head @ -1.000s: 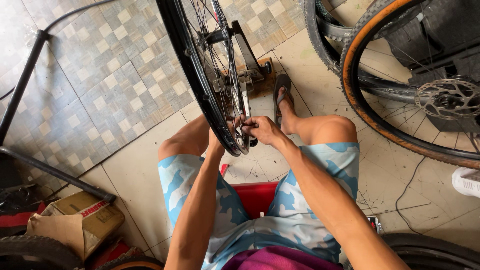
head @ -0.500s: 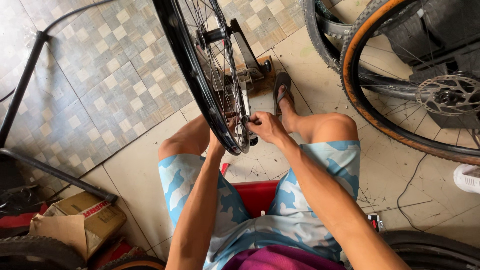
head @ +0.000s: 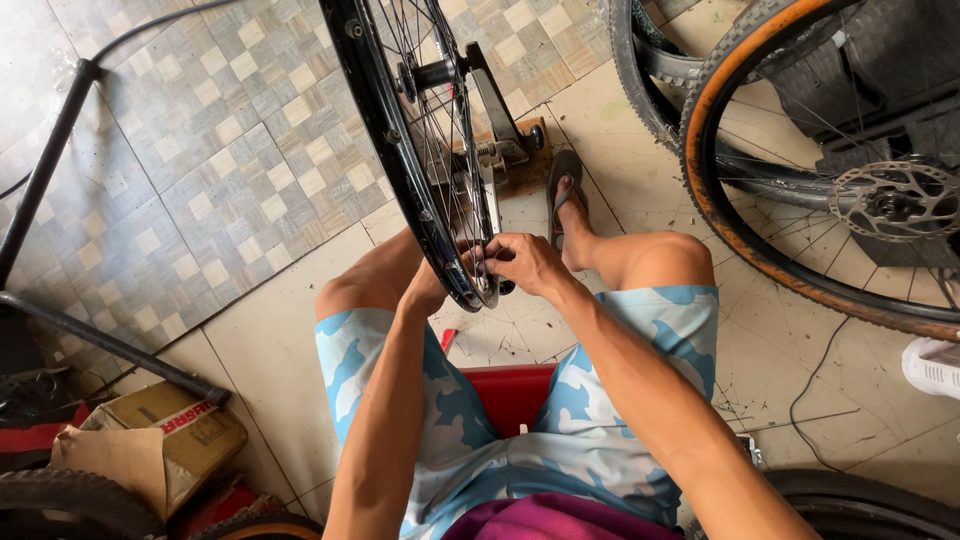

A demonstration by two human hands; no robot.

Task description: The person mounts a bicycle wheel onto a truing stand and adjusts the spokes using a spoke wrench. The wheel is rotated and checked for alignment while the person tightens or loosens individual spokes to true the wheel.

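Far left, floor: cardboard box [head: 150, 445] with a black tyre [head: 70, 510] beside it, under black stand tubing [head: 60, 150].
Left of centre: left hand [head: 432, 288], behind the lower edge of the black rim [head: 385, 150]; its fingers are hidden, so whether they grip cannot be told.
Centre: bare spoked wheel held in a truing stand [head: 500, 130] (no tyre on it), its lowest part between the knees.
Change since a second ago: wheel and both hands sit at the same spot on the rim; no visible turn, so work appears to remain at one spoke.
Right of centre: right hand [head: 525, 265], fingers pinched closed on a small part at the rim's inner edge (too small to name).
Below: red stool [head: 510, 390].
Far right: tan-walled wheel [head: 740, 200] with disc rotor [head: 895, 200], well apart.
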